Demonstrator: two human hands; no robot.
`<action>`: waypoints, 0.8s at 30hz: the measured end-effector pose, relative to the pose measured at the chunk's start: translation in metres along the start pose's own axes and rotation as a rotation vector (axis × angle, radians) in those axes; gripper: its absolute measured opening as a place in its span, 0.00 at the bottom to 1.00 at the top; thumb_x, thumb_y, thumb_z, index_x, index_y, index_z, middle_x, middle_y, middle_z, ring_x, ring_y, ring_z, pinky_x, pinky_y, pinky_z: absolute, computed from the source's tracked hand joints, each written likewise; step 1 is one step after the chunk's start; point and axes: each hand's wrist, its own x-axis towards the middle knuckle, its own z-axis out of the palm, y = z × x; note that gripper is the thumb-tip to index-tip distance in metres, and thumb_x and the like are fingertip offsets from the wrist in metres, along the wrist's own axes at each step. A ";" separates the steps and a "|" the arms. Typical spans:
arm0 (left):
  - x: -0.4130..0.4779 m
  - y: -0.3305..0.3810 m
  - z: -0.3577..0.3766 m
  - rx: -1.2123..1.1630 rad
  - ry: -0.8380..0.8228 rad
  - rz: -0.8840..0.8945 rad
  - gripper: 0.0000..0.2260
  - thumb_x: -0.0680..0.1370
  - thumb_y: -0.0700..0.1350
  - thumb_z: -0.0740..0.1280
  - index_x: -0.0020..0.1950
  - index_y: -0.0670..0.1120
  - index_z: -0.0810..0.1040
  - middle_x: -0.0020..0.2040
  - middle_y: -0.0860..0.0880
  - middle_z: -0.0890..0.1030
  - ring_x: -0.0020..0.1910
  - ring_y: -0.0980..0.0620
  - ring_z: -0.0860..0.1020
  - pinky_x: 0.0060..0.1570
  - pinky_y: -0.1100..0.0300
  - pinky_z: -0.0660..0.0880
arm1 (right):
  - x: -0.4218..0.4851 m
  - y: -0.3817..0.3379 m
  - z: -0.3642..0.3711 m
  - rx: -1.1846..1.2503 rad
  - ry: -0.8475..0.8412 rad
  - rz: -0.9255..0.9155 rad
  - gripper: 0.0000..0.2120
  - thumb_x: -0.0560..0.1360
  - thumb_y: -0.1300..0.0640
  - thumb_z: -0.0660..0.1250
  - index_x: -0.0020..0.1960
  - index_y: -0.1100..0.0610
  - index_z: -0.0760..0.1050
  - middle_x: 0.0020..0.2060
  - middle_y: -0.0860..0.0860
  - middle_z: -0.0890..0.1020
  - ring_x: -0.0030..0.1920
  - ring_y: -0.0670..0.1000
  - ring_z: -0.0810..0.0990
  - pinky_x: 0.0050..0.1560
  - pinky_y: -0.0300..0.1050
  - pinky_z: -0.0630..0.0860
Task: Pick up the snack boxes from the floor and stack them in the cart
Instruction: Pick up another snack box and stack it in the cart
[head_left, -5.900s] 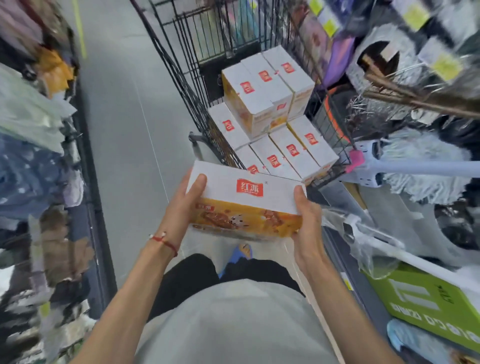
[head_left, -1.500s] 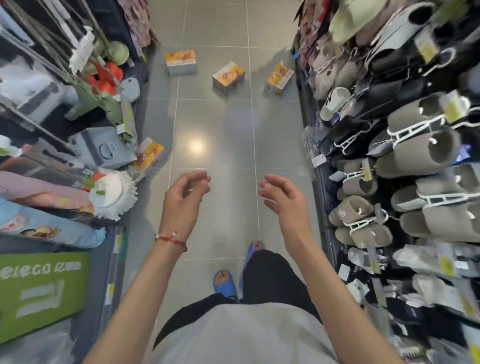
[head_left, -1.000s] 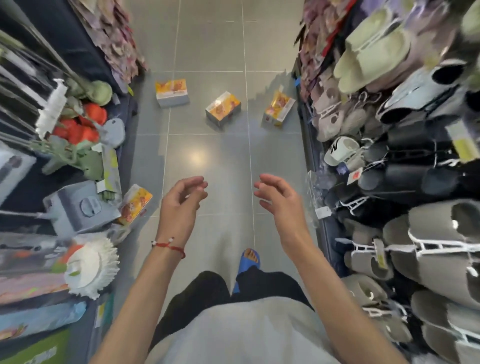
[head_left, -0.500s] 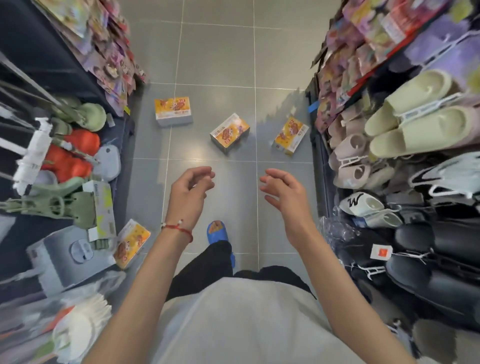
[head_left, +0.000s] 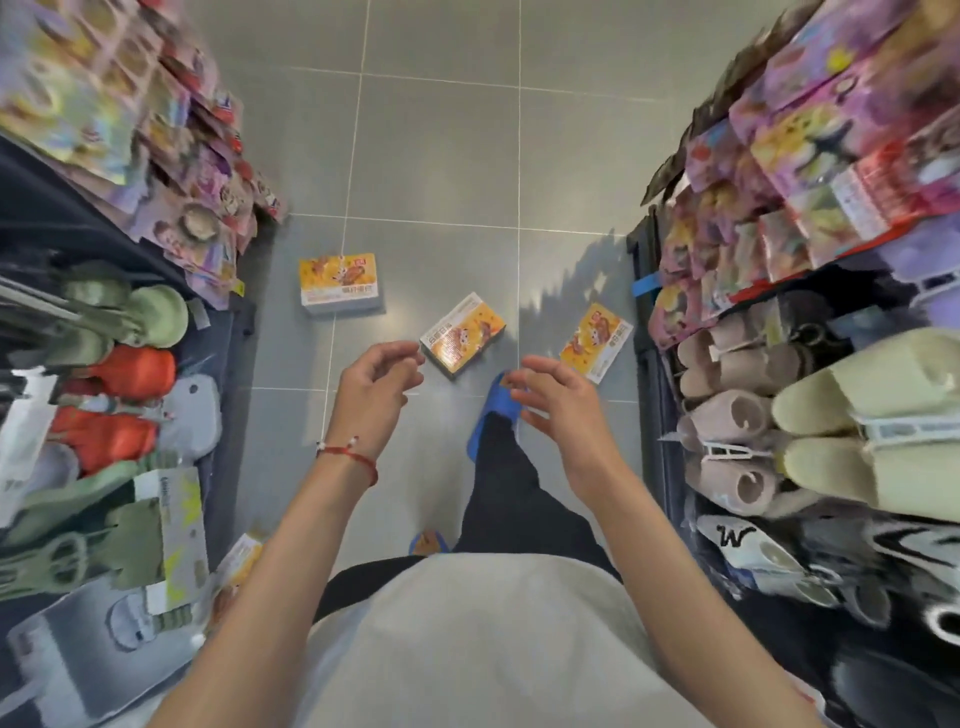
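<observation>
Red bracelet (head_left: 347, 456), left wrist; pale shirt (head_left: 483, 639); black trousers (head_left: 514, 499); blue slippers (head_left: 493, 415).

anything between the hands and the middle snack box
Nothing visible does. The left hand and right hand hang empty just short of the middle snack box, over bare tile and a blue slipper.

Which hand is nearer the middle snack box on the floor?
Left. The left hand hovers just left of the middle snack box; the right hand is below-right, farther.

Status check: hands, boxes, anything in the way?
Left hand, right hand open, empty. On floor ahead, untouched: left box, middle box, right box. Blue slipper beside middle box.
</observation>
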 end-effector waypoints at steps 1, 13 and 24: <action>0.018 0.008 0.007 -0.003 0.012 -0.011 0.08 0.82 0.42 0.63 0.56 0.51 0.80 0.58 0.49 0.83 0.57 0.50 0.81 0.57 0.55 0.75 | 0.019 -0.013 -0.001 -0.007 -0.005 0.007 0.07 0.81 0.54 0.68 0.59 0.49 0.80 0.58 0.53 0.85 0.57 0.49 0.84 0.63 0.48 0.79; 0.187 0.052 0.077 -0.047 0.117 -0.214 0.07 0.81 0.41 0.65 0.59 0.46 0.79 0.57 0.47 0.83 0.52 0.53 0.81 0.45 0.67 0.74 | 0.209 -0.116 -0.015 -0.243 -0.084 0.074 0.07 0.81 0.58 0.68 0.58 0.51 0.80 0.49 0.48 0.84 0.44 0.43 0.82 0.46 0.35 0.79; 0.329 -0.071 0.090 0.099 0.137 -0.518 0.06 0.77 0.41 0.68 0.43 0.52 0.80 0.51 0.43 0.86 0.47 0.48 0.83 0.51 0.58 0.77 | 0.377 -0.038 0.015 -0.418 -0.029 0.195 0.07 0.82 0.61 0.65 0.59 0.56 0.78 0.45 0.49 0.82 0.37 0.42 0.80 0.33 0.28 0.74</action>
